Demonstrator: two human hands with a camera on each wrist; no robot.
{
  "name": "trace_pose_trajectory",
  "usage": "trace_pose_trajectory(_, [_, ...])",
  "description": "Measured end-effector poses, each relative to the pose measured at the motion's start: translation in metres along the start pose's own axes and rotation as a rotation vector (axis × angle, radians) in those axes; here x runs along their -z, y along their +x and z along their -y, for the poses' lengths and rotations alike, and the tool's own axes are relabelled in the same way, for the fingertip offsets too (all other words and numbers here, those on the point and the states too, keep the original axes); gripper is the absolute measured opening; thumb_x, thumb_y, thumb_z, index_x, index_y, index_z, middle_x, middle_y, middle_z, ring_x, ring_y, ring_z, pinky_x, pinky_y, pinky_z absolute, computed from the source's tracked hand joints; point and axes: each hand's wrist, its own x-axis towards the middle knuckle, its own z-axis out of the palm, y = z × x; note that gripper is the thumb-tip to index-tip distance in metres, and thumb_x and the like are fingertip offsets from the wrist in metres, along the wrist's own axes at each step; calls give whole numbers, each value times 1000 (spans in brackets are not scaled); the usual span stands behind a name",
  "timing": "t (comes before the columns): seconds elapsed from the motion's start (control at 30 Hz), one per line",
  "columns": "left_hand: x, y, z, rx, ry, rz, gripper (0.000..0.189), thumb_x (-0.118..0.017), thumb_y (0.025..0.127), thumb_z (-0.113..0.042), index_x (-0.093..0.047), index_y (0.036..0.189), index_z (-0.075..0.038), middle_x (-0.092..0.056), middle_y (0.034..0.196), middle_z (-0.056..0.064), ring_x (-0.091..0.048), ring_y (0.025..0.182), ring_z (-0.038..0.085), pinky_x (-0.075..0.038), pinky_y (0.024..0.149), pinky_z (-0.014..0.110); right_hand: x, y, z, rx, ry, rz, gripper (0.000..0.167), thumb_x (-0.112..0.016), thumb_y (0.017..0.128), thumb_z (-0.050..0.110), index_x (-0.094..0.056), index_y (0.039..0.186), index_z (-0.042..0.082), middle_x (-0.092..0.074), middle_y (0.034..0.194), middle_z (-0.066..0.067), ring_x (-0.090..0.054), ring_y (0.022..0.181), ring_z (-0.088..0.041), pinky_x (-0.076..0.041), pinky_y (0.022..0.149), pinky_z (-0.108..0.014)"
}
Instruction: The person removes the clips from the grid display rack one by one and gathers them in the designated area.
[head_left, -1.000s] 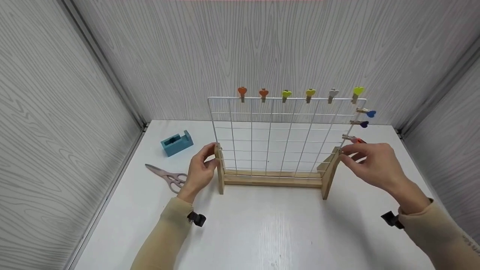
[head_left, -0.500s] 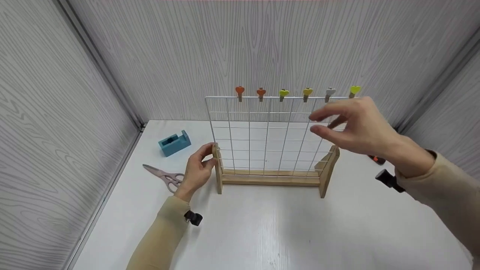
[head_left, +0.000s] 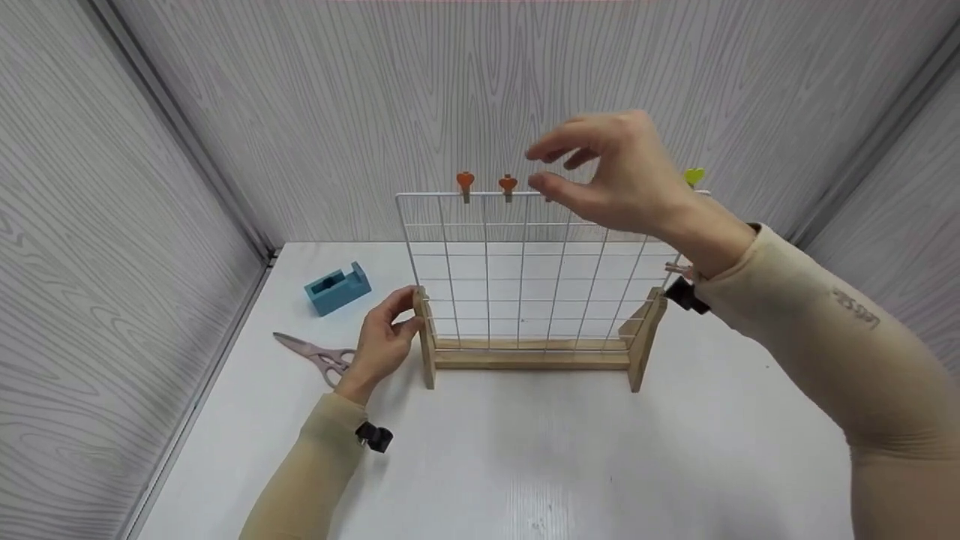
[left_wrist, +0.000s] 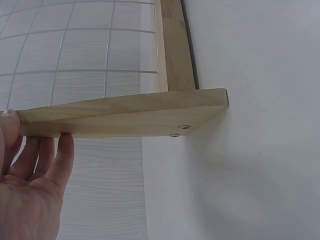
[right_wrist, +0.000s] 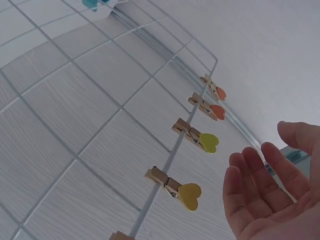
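Note:
A white wire grid (head_left: pixel 487 255) stands upright in a wooden stand (head_left: pixel 532 362). My left hand (head_left: pixel 381 345) pinches the top of the stand's left side piece, thumb on one face and fingers on the other, as the left wrist view shows. My right hand (head_left: pixel 626 172) is raised by the grid's top bar, fingers loosely bent and holding nothing. Heart-topped clothespins sit along that bar: two orange ones (head_left: pixel 465 182) left of the hand and a bright yellow one (head_left: pixel 694 176) beyond it. In the right wrist view, a lime clothespin (right_wrist: pixel 207 142) and a mustard one (right_wrist: pixel 188 196) are beside the fingers.
A blue tape dispenser (head_left: pixel 337 289) and pink-handled scissors (head_left: pixel 315 354) lie on the white table (head_left: pixel 480 450), left of the stand. Another clothespin (head_left: pixel 679 268) on the grid's right edge is partly hidden by the right arm. Grey wood-patterned panels (head_left: pixel 337 112) enclose the table.
My right hand has left the stand's right side piece and risen leftward to the top bar, now covering some clothespins. My left hand has kept its hold; the view has shifted slightly.

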Motion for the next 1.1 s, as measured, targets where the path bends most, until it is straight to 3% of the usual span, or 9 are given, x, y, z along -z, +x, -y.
trace_pose_trajectory(0.13, [-1, 0, -1, 6, 2, 0, 53, -64, 108, 6, -60, 159, -7, -69, 154, 16, -65, 149, 34, -59, 121, 39, -11, 21, 0, -80, -10, 55, 24, -81, 102, 13, -84, 123, 3, -85, 124, -15, -79, 118, -30, -68, 104, -45])
trace_pose_trajectory(0.43, [3, -3, -1, -23, 10, -19, 52, -65, 106, 6, -60, 157, -2, -70, 153, 20, -65, 149, 37, -60, 119, 41, -46, 53, 7, -137, 37, 208, 25, -80, 103, 16, -83, 124, 2, -86, 117, -13, -83, 108, -23, -70, 96, -31])
trace_pose_trajectory(0.67, [2, -4, -1, -17, 17, -18, 53, -62, 107, 8, -60, 158, -2, -69, 154, 20, -65, 149, 38, -60, 120, 43, -59, 58, 11, -137, 30, 221, 15, -78, 106, 13, -88, 114, 6, -89, 107, -8, -86, 95, -19, -71, 87, -27])
trace_pose_trajectory(1.1, [2, -5, -1, 5, 21, -20, 54, -64, 108, 5, -58, 160, -2, -67, 158, 20, -63, 152, 37, -58, 122, 45, -63, 60, 13, -181, -2, 228, 16, -75, 107, 17, -89, 108, 9, -89, 101, -6, -80, 84, -14, -67, 77, -23])
